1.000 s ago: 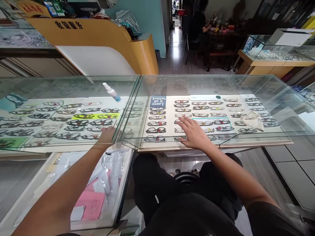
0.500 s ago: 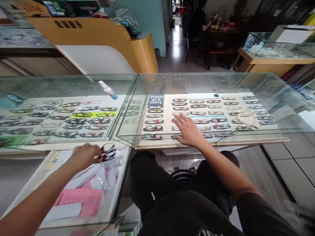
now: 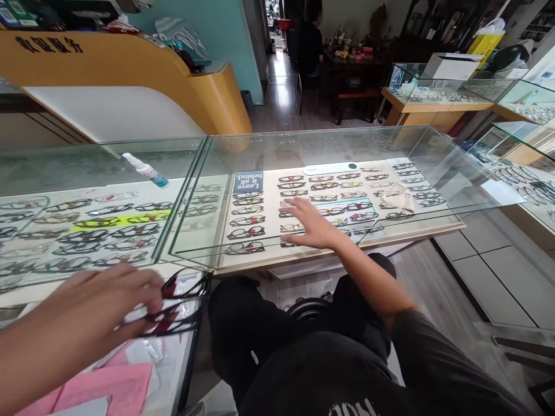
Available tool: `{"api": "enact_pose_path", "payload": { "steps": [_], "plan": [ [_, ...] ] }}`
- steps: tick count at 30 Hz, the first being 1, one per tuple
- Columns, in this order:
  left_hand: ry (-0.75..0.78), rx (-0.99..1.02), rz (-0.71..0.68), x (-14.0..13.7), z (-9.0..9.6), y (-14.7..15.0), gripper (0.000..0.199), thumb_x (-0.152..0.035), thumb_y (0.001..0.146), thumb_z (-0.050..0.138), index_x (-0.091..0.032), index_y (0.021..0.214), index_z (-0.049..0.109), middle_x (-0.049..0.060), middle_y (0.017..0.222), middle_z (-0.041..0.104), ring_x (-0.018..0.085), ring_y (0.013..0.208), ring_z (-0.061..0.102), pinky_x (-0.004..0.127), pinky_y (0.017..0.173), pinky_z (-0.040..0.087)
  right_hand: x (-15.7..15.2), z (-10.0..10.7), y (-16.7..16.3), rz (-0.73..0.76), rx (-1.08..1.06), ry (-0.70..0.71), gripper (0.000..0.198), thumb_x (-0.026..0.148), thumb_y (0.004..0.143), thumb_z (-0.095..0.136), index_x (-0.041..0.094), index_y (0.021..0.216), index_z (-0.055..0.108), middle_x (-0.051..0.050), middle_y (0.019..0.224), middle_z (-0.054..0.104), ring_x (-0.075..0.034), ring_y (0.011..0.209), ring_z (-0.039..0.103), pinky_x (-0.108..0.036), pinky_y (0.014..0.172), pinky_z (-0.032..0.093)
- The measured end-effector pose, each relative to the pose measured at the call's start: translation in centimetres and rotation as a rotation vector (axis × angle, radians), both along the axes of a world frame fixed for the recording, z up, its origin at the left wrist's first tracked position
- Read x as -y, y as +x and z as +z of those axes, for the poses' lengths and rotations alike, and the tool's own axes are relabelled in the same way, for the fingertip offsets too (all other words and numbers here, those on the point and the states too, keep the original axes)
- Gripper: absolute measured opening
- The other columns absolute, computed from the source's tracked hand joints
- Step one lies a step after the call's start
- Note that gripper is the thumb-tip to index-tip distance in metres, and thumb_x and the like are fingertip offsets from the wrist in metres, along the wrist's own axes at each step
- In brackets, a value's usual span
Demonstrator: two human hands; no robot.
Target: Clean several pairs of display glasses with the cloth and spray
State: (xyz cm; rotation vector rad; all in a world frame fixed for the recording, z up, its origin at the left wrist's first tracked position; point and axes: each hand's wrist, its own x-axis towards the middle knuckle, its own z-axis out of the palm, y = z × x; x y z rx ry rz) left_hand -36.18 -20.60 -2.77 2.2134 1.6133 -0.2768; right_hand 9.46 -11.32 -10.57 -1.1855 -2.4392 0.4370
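Pinched in my left hand are two pairs of dark-framed eyeglasses, with reddish patches on the lenses. They are over an open drawer that holds pink cloths and clear plastic bags. My right hand, fingers spread, is over the glass top of the display case; whether it touches the glass I cannot tell. Under the glass lie rows of eyeglasses, a blue card and a beige cloth.
A spray bottle lies on the left glass case, which holds more eyeglasses. Behind is a yellow counter. A person in dark clothes is by a table at the back. Other glass cases stand at the right.
My left hand has lifted the eyeglasses up from the drawer, nearer to me. The view has turned to the right. My right hand stays over the case with its fingers spread.
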Motion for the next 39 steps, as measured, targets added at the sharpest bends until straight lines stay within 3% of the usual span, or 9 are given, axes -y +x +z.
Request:
{"api": "enact_pose_path", "payload": {
  "steps": [3,5,10,14,20,28,34,37,39],
  "plan": [
    [0.155,-0.091,-0.088,-3.7,3.5,6.8,0.038,-0.070,0.071,0.067,-0.036,0.079,0.081,0.002,0.119,0.077,0.043,0.124,0.059,0.059,0.107,0.035,-0.6,0.1,4.1,-0.246,-0.066,0.096,0.062,0.058,0.104,0.064,0.022,0.154,0.062,-0.017,0.174,0.049,-0.041,0.167,0.035,-0.067,0.138,0.028],
    [0.234,-0.088,-0.141,-6.2,4.4,11.6,0.038,-0.065,0.080,0.074,-0.028,0.085,0.082,0.007,0.112,0.074,0.043,0.124,0.058,0.059,0.112,0.034,-0.9,-0.5,6.7,-0.399,-0.056,0.142,0.057,0.053,0.105,0.062,0.018,0.150,0.065,-0.020,0.169,0.053,-0.043,0.163,0.039,-0.068,0.135,0.032],
    [0.323,-0.171,-0.172,-10.7,2.9,21.8,0.026,-0.045,0.094,0.075,-0.021,0.086,0.082,0.013,0.109,0.070,0.044,0.130,0.056,0.057,0.113,0.036,-0.7,-2.3,8.9,-0.472,-0.048,0.186,0.046,0.048,0.106,0.059,0.015,0.135,0.072,-0.022,0.152,0.064,-0.042,0.151,0.049,-0.064,0.129,0.041],
    [0.363,-0.298,-0.200,-12.1,0.8,25.9,0.031,-0.039,0.100,0.067,-0.015,0.088,0.082,0.019,0.118,0.072,0.040,0.124,0.056,0.052,0.105,0.042,-0.5,-2.8,8.1,-0.508,-0.064,0.212,0.042,0.049,0.106,0.061,0.016,0.128,0.074,-0.022,0.145,0.066,-0.042,0.146,0.053,-0.061,0.125,0.045],
    [0.315,-0.282,-0.192,-13.2,-0.7,26.7,0.033,-0.044,0.097,0.067,-0.015,0.099,0.083,0.020,0.121,0.072,0.040,0.124,0.056,0.051,0.105,0.041,-0.7,-2.9,7.8,-0.526,-0.073,0.206,0.038,0.048,0.105,0.062,0.017,0.125,0.074,-0.021,0.142,0.067,-0.042,0.142,0.055,-0.060,0.123,0.046],
    [0.154,-0.135,-0.087,-14.5,-0.4,26.1,0.043,-0.052,0.089,0.074,-0.019,0.114,0.064,0.016,0.108,0.073,0.040,0.122,0.057,0.050,0.102,0.043,-0.4,-2.7,7.7,-0.529,-0.080,0.205,0.039,0.047,0.105,0.061,0.016,0.124,0.074,-0.021,0.140,0.068,-0.042,0.141,0.055,-0.060,0.122,0.045],
    [0.273,0.053,-0.080,-10.4,2.4,24.5,0.039,-0.055,0.095,0.069,-0.022,0.114,0.061,0.016,0.147,0.062,0.042,0.141,0.050,0.052,0.113,0.040,-0.2,-2.7,8.0,-0.524,-0.084,0.226,0.038,0.047,0.106,0.058,0.017,0.123,0.074,-0.021,0.136,0.069,-0.041,0.135,0.057,-0.059,0.119,0.047],
    [-0.045,0.222,-0.184,-5.5,4.0,22.4,0.033,-0.058,0.101,0.058,-0.029,0.115,0.064,0.008,0.130,0.072,0.033,0.124,0.063,0.043,0.100,0.047,-0.1,-2.8,8.1,-0.528,-0.075,0.246,0.039,0.048,0.107,0.057,0.018,0.123,0.075,-0.021,0.136,0.070,-0.042,0.134,0.057,-0.059,0.117,0.048],
    [-0.362,0.218,-0.285,-2.7,3.3,20.3,0.024,-0.052,0.099,0.061,-0.029,0.105,0.068,0.005,0.114,0.077,0.029,0.109,0.068,0.039,0.090,0.048,0.0,-2.9,8.2,-0.539,-0.059,0.250,0.039,0.049,0.107,0.057,0.018,0.122,0.075,-0.021,0.134,0.070,-0.042,0.133,0.058,-0.060,0.116,0.049]
  ]
}}
